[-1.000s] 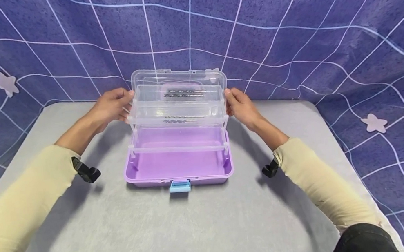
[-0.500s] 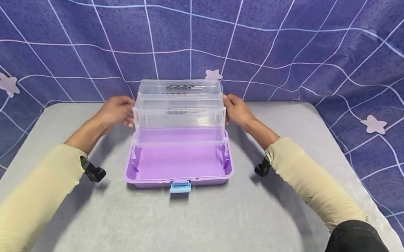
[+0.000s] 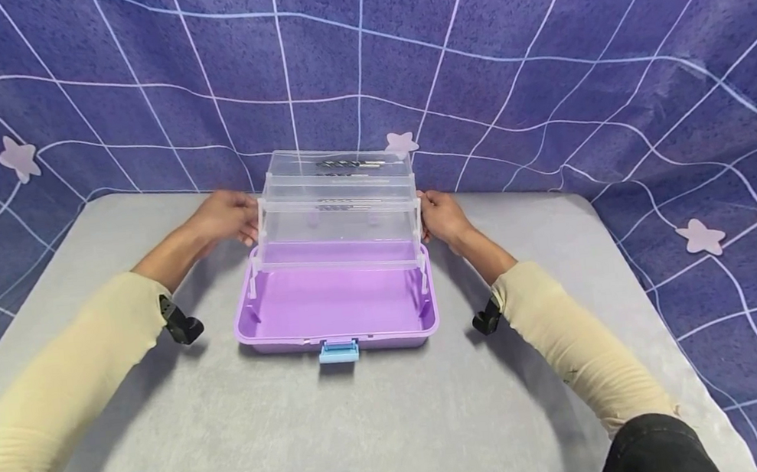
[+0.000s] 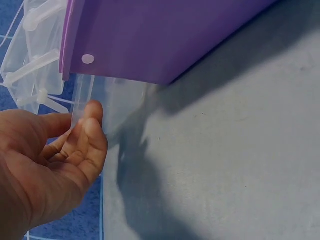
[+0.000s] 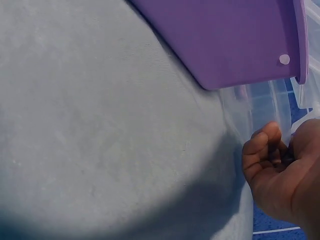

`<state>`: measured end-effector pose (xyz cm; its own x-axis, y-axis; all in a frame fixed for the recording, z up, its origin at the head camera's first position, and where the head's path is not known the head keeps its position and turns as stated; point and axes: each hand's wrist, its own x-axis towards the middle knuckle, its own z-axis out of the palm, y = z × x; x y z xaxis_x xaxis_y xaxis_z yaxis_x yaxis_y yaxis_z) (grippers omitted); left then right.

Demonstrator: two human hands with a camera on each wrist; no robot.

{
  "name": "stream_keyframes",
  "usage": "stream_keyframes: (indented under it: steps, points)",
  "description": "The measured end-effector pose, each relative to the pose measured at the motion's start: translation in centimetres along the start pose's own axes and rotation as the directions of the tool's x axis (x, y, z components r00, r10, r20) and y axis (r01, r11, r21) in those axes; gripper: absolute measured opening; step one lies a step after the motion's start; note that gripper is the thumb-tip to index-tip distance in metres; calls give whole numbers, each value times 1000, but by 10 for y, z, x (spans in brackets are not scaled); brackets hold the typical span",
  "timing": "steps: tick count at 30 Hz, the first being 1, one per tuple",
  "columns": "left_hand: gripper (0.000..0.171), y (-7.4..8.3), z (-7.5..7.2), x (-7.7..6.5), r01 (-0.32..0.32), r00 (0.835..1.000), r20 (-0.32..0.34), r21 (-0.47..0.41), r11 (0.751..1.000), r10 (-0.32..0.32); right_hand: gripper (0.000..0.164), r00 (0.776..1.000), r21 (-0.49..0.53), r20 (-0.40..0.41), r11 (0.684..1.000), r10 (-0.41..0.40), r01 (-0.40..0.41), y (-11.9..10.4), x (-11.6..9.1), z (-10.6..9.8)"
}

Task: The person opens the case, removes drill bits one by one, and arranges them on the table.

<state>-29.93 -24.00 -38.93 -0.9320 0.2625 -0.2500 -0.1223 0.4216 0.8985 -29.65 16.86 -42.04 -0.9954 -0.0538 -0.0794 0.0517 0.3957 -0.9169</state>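
Lying crosswise, the purple box [image 3: 334,302] faces nearward, lid [image 5: 259,106] apparently rearward.

the toolbox base [image 3: 332,295] stands on the table [image 3: 248,442], its latch [image 3: 338,352] at the near side. over its far part rise stepped trays [image 3: 335,185], with drill bits [image 3: 349,164] lying in them. the lid [image 4: 82,95] reaches out behind the base, the left hand [image 3: 226,217] at its left end, the right hand [image 3: 443,216] at its right. a cloth [image 3: 502,31] hangs beyond the table's far edge.
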Motion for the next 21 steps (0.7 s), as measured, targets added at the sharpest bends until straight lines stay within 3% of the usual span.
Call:
stream_keyframes:
  steps: [7, 21]
  points:
    - [37, 1, 1, -1, 12, 1000, 1, -1, 1000, -12, 41, 999, 38, 30, 999, 27, -28, -4, -2, -1]
    - [52, -2, -3, -7, -1, 1000, 26, 50, 999, 0, 36, 992, 49, 87, 994, 89, -93, -3, -2, -8]
